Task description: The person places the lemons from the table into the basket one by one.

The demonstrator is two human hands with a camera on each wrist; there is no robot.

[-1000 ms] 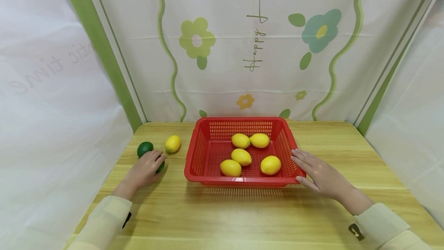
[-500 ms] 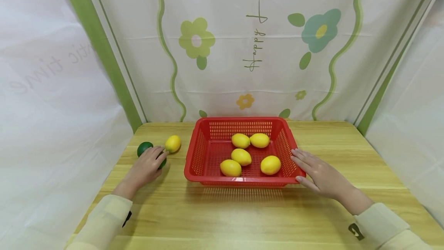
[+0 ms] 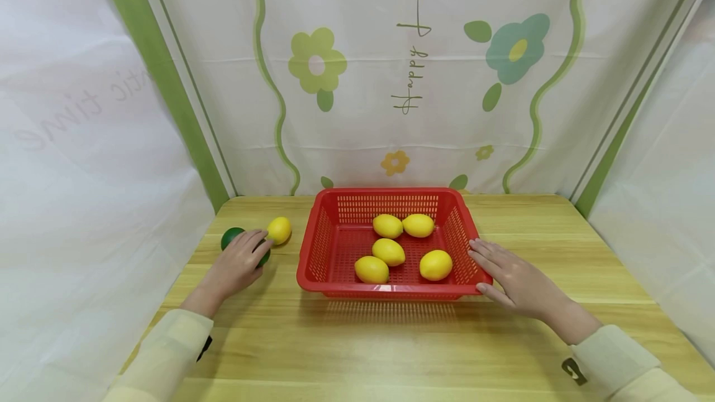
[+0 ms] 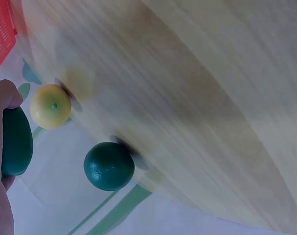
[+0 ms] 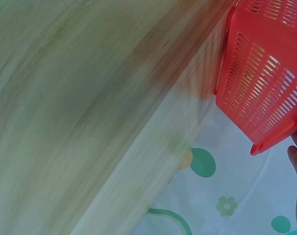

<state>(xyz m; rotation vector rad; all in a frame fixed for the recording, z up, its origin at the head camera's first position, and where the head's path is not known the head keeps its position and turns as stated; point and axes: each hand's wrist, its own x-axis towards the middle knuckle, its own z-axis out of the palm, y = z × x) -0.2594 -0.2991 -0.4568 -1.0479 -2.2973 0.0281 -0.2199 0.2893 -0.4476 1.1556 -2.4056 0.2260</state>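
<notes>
At the table's left side my left hand (image 3: 237,263) grips a dark green oval fruit (image 4: 17,142), mostly covered by the fingers in the head view. Another dark green fruit (image 4: 109,166) lies just beyond that hand on the table. Close to its fingertips is a yellow lemon (image 3: 279,231). A red plastic basket (image 3: 391,289) stands mid-table with several lemons (image 3: 436,265) on its floor. My right hand (image 3: 519,282) rests with straight fingers on the basket's right rim, thumb at the near corner.
The wooden table (image 3: 385,352) reaches back to a white curtain (image 3: 357,129) printed with flowers. More curtain hangs along the left and right sides. The basket's rear wall stands near the table's back edge.
My left hand has shifted slightly away from me and to the right, the green fruit moving along in its fingers. The right hand and the basket have stayed put.
</notes>
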